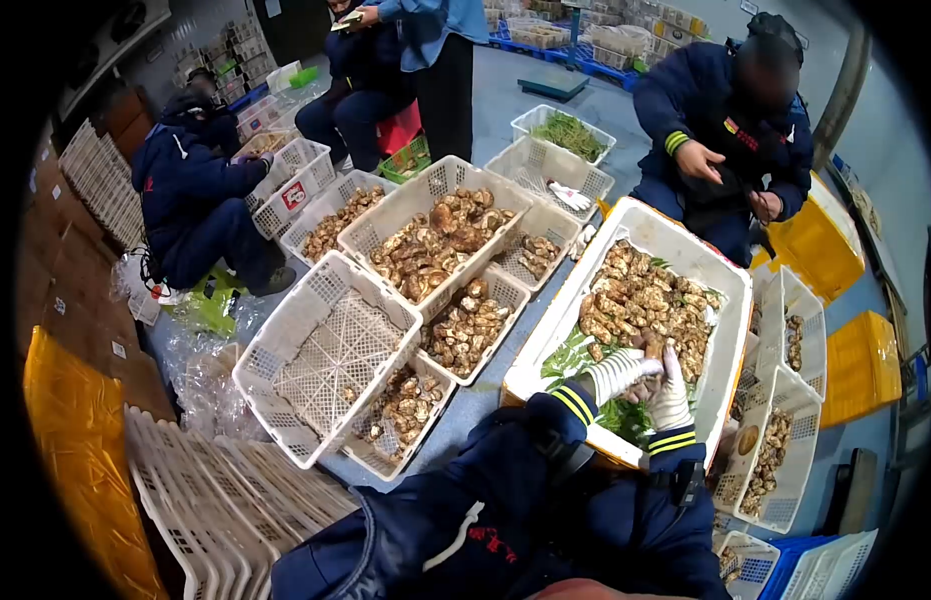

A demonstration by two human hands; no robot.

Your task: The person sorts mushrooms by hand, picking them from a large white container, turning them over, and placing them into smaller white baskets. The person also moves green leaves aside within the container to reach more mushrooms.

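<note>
Both my hands wear white gloves and meet over the front part of a white foam box (730,330). My left hand (622,373) has its fingers curled in, closed around a brown mushroom (653,346). Against the same mushroom, from the other side, my right hand (671,393) presses with its fingers pointing away from me. Part of the mushroom is hidden by the gloves. Just beyond my hands lies a heap of brown, knobbly mushrooms (635,295) in the box. Green fern leaves (569,357) line the box under and around them.
To my left stand a nearly bare white crate (330,365) and several mushroom-filled crates (440,235). Stacked crates (230,490) lie at front left. More crates (775,450) and yellow-wrapped boxes (860,370) stand right. One person (730,130) sits across from me; others work farther back.
</note>
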